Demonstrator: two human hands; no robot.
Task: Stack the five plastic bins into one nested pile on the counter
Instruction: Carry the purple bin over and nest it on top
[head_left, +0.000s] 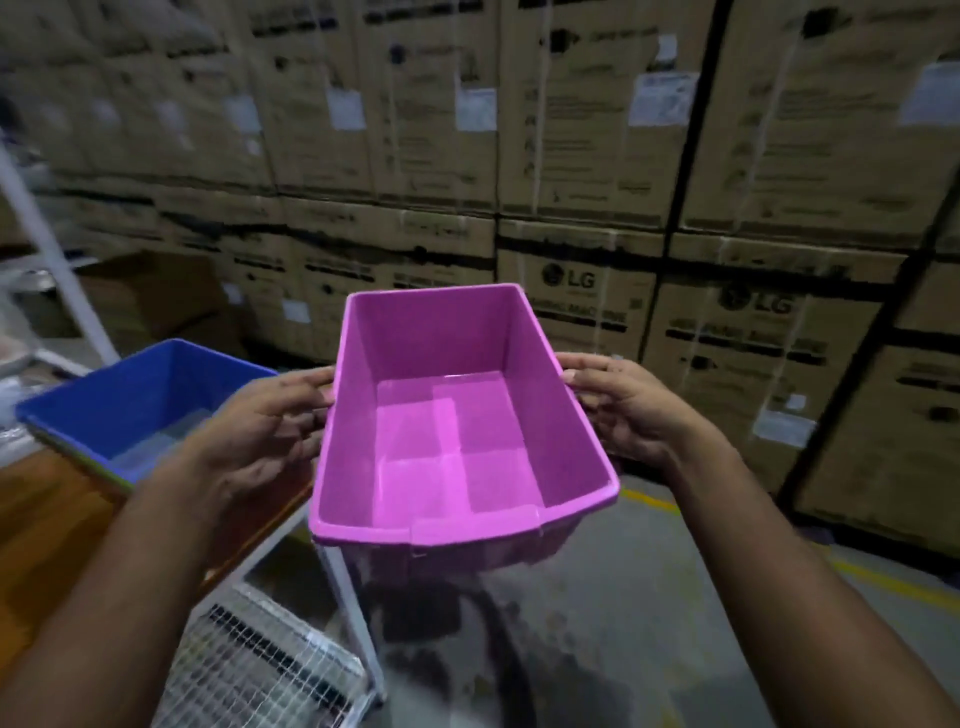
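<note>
I hold an empty pink plastic bin (457, 431) in the air in front of me, above the floor and just right of the counter's edge. My left hand (260, 431) grips its left wall and my right hand (628, 410) grips its right wall. A blue bin (140, 400) sits on the wooden counter (47, 525) to the left, open side up. A green rim shows under the blue bin's near edge, so it seems nested in another bin. No other bins are in view.
A wall of stacked cardboard appliance boxes (571, 156) fills the background. A white metal frame leg (348, 587) and a wire mesh panel (260, 665) stand below the counter. The grey concrete floor (649, 623) carries a yellow line at right.
</note>
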